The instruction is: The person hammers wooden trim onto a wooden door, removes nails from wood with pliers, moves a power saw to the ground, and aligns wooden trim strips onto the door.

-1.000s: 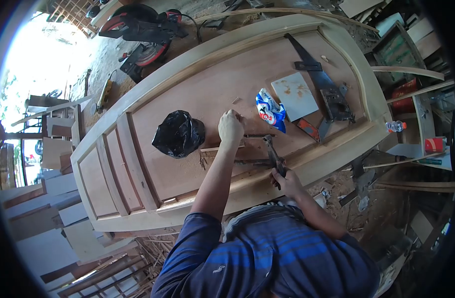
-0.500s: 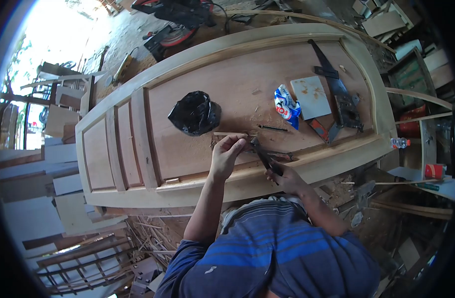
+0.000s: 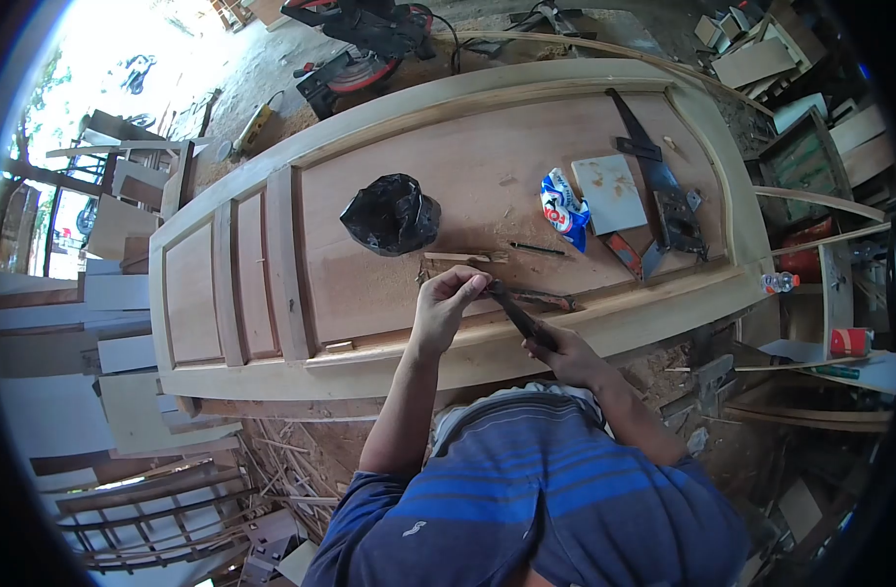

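My left hand [image 3: 448,298] is closed in a pinch above the near edge of a panelled wooden door [image 3: 389,382]; whatever is between its fingertips is too small to name. My right hand [image 3: 568,354] is wrapped round a dark long-handled tool [image 3: 515,315], whose far end meets the left fingertips. Its exact kind is unclear. Behind it on the door lies another tool with reddish handles [image 3: 551,300]. Just beyond my left hand are a thin wood strip [image 3: 458,257] and a dark pencil-like stick [image 3: 537,248].
On the door stand a black plastic bag [image 3: 389,217] shaped like a bowl, a blue-and-white packet [image 3: 565,210], a pale square board [image 3: 610,194] and a handsaw [image 3: 653,171]. A power saw [image 3: 355,68] sits beyond it. A plastic bottle [image 3: 781,283] is at the right; wood scraps surround the door.
The dark tool has turned slightly, its far end now closer against my left fingertips. Both hands stay in nearly the same place. The view has shifted a little.
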A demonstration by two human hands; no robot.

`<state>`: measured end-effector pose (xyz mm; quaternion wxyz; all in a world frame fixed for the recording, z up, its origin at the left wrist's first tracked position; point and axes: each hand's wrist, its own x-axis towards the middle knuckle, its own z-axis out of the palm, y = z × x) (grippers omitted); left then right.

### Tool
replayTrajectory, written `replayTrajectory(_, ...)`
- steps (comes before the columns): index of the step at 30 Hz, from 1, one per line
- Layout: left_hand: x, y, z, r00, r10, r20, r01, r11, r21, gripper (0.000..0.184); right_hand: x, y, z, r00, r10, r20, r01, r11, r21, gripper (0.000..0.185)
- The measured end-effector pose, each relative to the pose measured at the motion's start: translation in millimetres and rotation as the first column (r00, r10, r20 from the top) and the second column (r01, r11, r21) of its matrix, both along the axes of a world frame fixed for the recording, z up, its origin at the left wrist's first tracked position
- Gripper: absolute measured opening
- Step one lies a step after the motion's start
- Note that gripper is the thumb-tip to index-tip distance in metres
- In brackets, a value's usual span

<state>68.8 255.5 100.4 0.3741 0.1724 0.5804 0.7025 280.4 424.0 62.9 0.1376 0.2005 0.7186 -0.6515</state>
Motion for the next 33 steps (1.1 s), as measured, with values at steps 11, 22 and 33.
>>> replayTrajectory(11,-4,-3,0,0.998,-0.056,-0.043,0.055,0.998,-0.026,0.022,-3,0,26,1.000,0.005,-0.026,-0.005,1.000,-0.014,0.048)
replayTrajectory(22,-9,-1,-2,0.997,-0.048,-0.067,0.046,0.998,-0.030,0.022,-7,7,15,0.998,0.034,0.047,-0.037,0.998,0.046,0.047)
replayTrajectory(33,-17,8,-9,0.992,0.121,0.039,-0.122,0.993,0.005,0.027,0,5,11,0.990,-0.027,0.137,0.033,0.999,-0.037,0.053)
